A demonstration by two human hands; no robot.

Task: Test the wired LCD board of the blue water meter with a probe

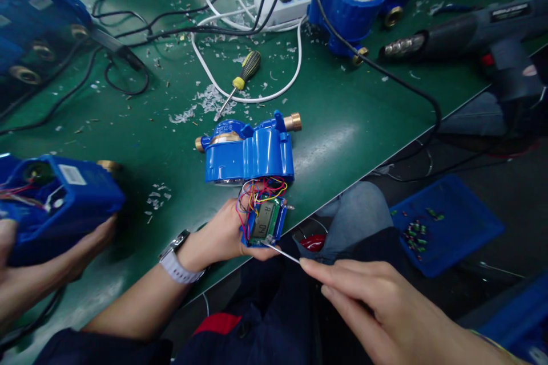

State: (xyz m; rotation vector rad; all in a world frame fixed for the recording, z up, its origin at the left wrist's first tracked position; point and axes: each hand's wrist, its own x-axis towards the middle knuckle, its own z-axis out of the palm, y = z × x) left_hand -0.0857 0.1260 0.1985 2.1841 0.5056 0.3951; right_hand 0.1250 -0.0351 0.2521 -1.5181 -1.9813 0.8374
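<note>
My left hand (218, 236), with a grey wristwatch (174, 262) on the wrist, grips a small blue module with an LCD display (264, 221) at the table's front edge. Red, yellow and blue wires (259, 188) run from the module into a blue water meter body (248, 151) with brass fittings, which lies on the green table (342, 120). My right hand (377, 302) pinches a thin metal probe (280, 252). The probe's tip touches the bottom of the module.
Another person's hands (51, 262) hold a second blue meter (60, 199) at the left. A yellow-black screwdriver (240, 82), a white power strip (282, 8), cables and plastic shavings lie farther back. A heat gun (462, 37) rests at right. A blue tray (445, 222) of small parts sits below the table.
</note>
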